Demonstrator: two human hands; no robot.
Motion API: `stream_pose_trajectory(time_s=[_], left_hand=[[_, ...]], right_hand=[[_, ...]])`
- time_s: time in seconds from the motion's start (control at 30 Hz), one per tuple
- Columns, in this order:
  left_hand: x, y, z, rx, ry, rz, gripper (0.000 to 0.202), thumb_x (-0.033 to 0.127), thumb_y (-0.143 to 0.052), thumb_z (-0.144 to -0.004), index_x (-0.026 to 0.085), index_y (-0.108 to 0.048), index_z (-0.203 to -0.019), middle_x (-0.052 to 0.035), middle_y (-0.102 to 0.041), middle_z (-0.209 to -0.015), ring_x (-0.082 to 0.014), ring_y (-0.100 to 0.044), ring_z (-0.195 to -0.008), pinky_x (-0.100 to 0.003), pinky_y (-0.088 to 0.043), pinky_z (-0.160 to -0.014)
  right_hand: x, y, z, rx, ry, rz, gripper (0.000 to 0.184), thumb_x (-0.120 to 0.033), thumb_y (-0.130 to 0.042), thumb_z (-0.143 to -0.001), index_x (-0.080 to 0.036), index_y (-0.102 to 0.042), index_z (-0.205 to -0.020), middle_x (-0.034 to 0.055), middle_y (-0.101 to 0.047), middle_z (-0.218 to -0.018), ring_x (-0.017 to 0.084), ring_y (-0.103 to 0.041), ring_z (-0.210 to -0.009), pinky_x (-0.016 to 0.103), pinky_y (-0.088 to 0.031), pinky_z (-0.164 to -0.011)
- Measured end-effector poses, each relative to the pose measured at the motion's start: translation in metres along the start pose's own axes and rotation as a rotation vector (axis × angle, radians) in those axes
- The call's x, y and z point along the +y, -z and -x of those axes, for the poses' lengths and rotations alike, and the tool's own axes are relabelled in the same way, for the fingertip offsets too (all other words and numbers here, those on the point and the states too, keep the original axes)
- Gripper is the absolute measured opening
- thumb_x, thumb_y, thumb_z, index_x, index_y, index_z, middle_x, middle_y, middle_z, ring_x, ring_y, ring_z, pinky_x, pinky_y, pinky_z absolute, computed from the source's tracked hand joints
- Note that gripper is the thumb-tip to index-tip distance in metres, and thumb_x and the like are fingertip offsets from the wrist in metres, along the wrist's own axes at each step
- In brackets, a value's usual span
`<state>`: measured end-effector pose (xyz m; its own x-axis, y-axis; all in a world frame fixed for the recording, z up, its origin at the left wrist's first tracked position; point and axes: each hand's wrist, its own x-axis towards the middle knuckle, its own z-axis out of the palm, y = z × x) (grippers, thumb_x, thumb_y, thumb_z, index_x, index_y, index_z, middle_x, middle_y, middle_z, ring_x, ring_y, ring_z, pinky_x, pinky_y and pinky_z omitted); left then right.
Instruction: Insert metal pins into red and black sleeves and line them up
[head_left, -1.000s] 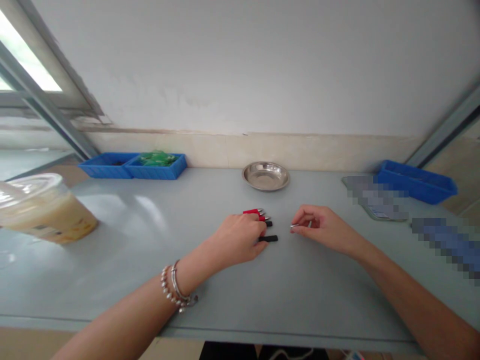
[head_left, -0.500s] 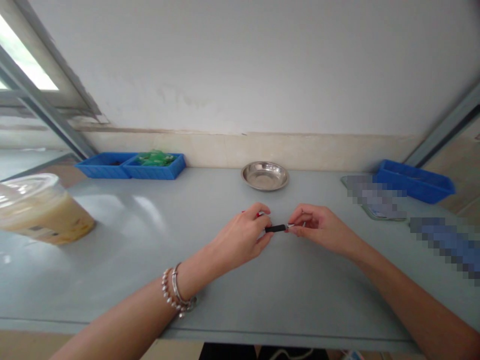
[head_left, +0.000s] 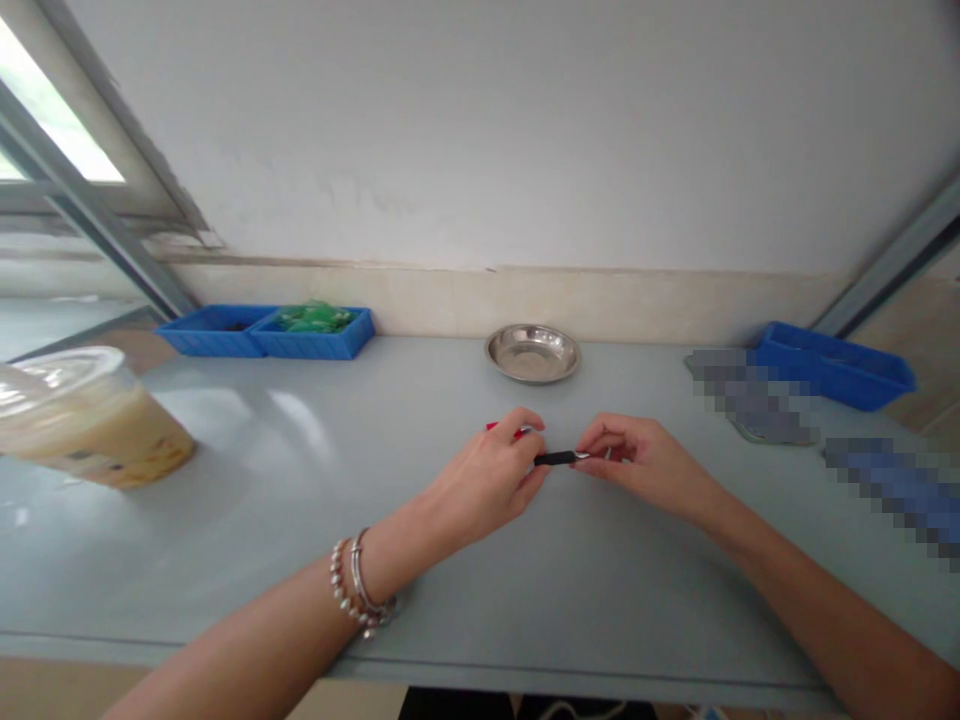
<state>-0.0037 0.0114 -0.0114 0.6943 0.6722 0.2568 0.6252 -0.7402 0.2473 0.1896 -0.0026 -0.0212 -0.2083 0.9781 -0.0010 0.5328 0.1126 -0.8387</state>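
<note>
My left hand (head_left: 495, 465) is closed, with thumb and fingers gripping the left end of a short, slim black rod (head_left: 555, 458). A red piece (head_left: 517, 433) shows behind its knuckles; whether it is joined to the rod I cannot tell. At the rod's right end is a small silvery tip, where my right hand (head_left: 630, 450) pinches with thumb and forefinger. Both hands are above the grey table, with the rod lying nearly level between them. Just beyond them stands a shallow steel dish (head_left: 533, 354).
Two blue bins (head_left: 217, 333) sit at the back left, one holding green packets (head_left: 315, 317). A lidded plastic cup of yellowish drink (head_left: 112, 430) is at the left. On the right are another blue bin (head_left: 862, 378) and two blurred-out flat items (head_left: 772, 405). The wall closes off the back.
More of the red piece shows behind my left hand. Both hands keep nearly the same place and hold on the rod, while the whole view has shifted very slightly.
</note>
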Motion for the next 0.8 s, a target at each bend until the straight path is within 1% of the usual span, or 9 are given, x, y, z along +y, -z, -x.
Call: stream_pose_trajectory(time_s=[0.1, 0.2, 0.3, 0.37, 0.43, 0.5, 0.57, 0.7, 0.8], left_hand=[[0.0005, 0.0006, 0.0001, 0.003, 0.008, -0.042, 0.020, 0.028, -0.041, -0.081, 0.014, -0.054, -0.088, -0.0056, -0.045, -0.113, 0.0005, -0.043, -0.051, -0.020, -0.047, -0.060], [0.0011, 0.0010, 0.0002, 0.017, 0.016, -0.111, 0.022, 0.029, -0.041, -0.081, 0.016, -0.055, -0.089, -0.0047, -0.046, -0.113, 0.0003, -0.042, -0.051, -0.020, -0.047, -0.060], [0.0011, 0.0006, 0.0005, 0.041, 0.021, -0.174, 0.023, 0.032, -0.040, -0.080, 0.017, -0.056, -0.090, -0.0042, -0.045, -0.111, -0.0017, -0.045, -0.054, -0.021, -0.046, -0.057], [0.0006, 0.0003, 0.0006, 0.065, 0.016, -0.180, 0.023, 0.032, -0.040, -0.080, 0.018, -0.056, -0.089, -0.0039, -0.045, -0.108, -0.0041, -0.048, -0.060, -0.022, -0.045, -0.059], [0.0001, 0.0004, 0.0002, 0.095, -0.010, -0.162, 0.022, 0.031, -0.042, -0.079, 0.018, -0.057, -0.088, -0.0037, -0.046, -0.102, -0.0069, -0.049, -0.068, -0.022, -0.045, -0.064], [-0.0004, 0.0009, -0.0005, 0.128, -0.049, -0.137, 0.020, 0.030, -0.045, -0.078, 0.017, -0.058, -0.085, -0.0038, -0.047, -0.096, -0.0097, -0.047, -0.077, -0.024, -0.045, -0.069], [-0.0008, 0.0014, -0.0012, 0.150, -0.082, -0.113, 0.019, 0.029, -0.046, -0.077, 0.016, -0.059, -0.082, -0.0044, -0.048, -0.093, -0.0119, -0.044, -0.082, -0.025, -0.043, -0.072], [-0.0016, 0.0008, -0.0017, 0.178, -0.107, -0.084, 0.018, 0.029, -0.047, -0.077, 0.016, -0.060, -0.081, -0.0050, -0.049, -0.091, -0.0137, -0.039, -0.083, -0.028, -0.040, -0.074], [-0.0020, -0.0005, -0.0014, 0.209, -0.104, -0.090, 0.016, 0.028, -0.049, -0.077, 0.017, -0.060, -0.080, -0.0046, -0.048, -0.093, -0.0143, -0.037, -0.084, -0.030, -0.038, -0.075]], right_hand=[[0.0004, 0.0006, 0.0004, -0.032, 0.003, 0.018, 0.025, -0.037, -0.053, -0.070, -0.013, -0.056, -0.076, 0.0010, -0.057, -0.064, 0.005, -0.047, -0.055, 0.016, -0.035, -0.050], [-0.0002, 0.0011, 0.0011, -0.067, -0.005, 0.018, 0.034, -0.044, -0.045, -0.075, -0.012, -0.058, -0.080, 0.0021, -0.058, -0.065, 0.005, -0.046, -0.053, 0.016, -0.034, -0.050], [-0.0009, 0.0011, 0.0012, -0.042, 0.007, 0.034, 0.035, -0.043, -0.051, -0.072, -0.014, -0.055, -0.091, 0.0009, -0.058, -0.068, 0.005, -0.047, -0.055, 0.015, -0.034, -0.051], [-0.0013, 0.0015, 0.0012, -0.024, 0.042, 0.089, 0.030, -0.040, -0.054, -0.071, -0.014, -0.055, -0.086, -0.0001, -0.057, -0.067, 0.005, -0.046, -0.057, 0.014, -0.033, -0.052], [-0.0016, 0.0022, 0.0014, -0.041, 0.076, 0.146, 0.028, -0.040, -0.048, -0.075, -0.013, -0.056, -0.074, -0.0001, -0.056, -0.064, 0.004, -0.044, -0.056, 0.014, -0.031, -0.052], [-0.0022, 0.0029, 0.0020, -0.078, 0.090, 0.185, 0.038, -0.043, -0.038, -0.080, -0.013, -0.056, -0.067, 0.0004, -0.054, -0.060, 0.004, -0.042, -0.053, 0.015, -0.029, -0.051], [-0.0026, 0.0032, 0.0025, -0.094, 0.081, 0.207, 0.044, -0.046, -0.032, -0.082, -0.012, -0.056, -0.065, 0.0007, -0.053, -0.058, 0.004, -0.042, -0.052, 0.016, -0.028, -0.051], [-0.0019, 0.0028, 0.0023, -0.036, 0.043, 0.201, 0.032, -0.046, -0.049, -0.073, -0.014, -0.054, -0.078, -0.0010, -0.054, -0.061, 0.005, -0.044, -0.055, 0.015, -0.029, -0.051], [-0.0010, 0.0034, 0.0018, -0.051, 0.070, 0.218, 0.027, -0.041, -0.048, -0.075, -0.014, -0.053, -0.073, -0.0011, -0.054, -0.062, 0.004, -0.043, -0.056, 0.015, -0.029, -0.052]])
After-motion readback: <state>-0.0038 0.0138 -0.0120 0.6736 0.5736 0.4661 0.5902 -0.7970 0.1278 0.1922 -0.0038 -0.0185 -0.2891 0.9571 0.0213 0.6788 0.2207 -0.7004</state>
